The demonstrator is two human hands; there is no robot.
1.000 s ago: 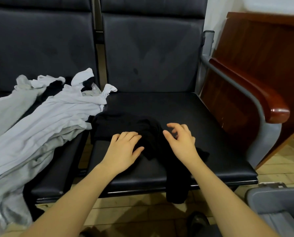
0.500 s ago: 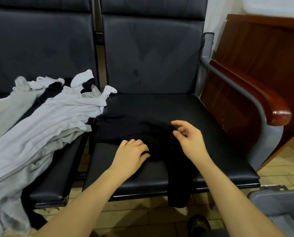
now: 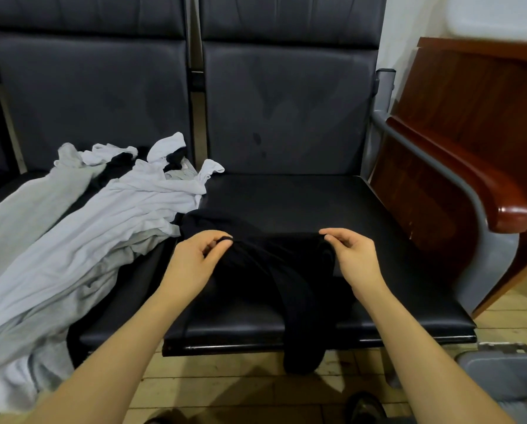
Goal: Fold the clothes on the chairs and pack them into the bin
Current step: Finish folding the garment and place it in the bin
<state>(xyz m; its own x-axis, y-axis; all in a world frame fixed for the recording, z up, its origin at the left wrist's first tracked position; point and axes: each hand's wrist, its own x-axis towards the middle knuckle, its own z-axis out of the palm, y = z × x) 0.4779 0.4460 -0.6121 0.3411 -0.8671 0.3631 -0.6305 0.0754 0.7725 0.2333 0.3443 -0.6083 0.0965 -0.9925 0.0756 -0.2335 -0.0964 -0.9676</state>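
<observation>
Black garment held at centre frame, on the right chair seat.
Left hand (image 3: 194, 258) and right hand (image 3: 352, 255) each pinch the black garment's (image 3: 274, 270) upper edge; its long axis runs toward the bottom of the frame, its tail overhanging the chair seat (image 3: 378, 228).

Grey bin (image 3: 507, 374) cut off bottom-right; contents prob. unclear.
</observation>
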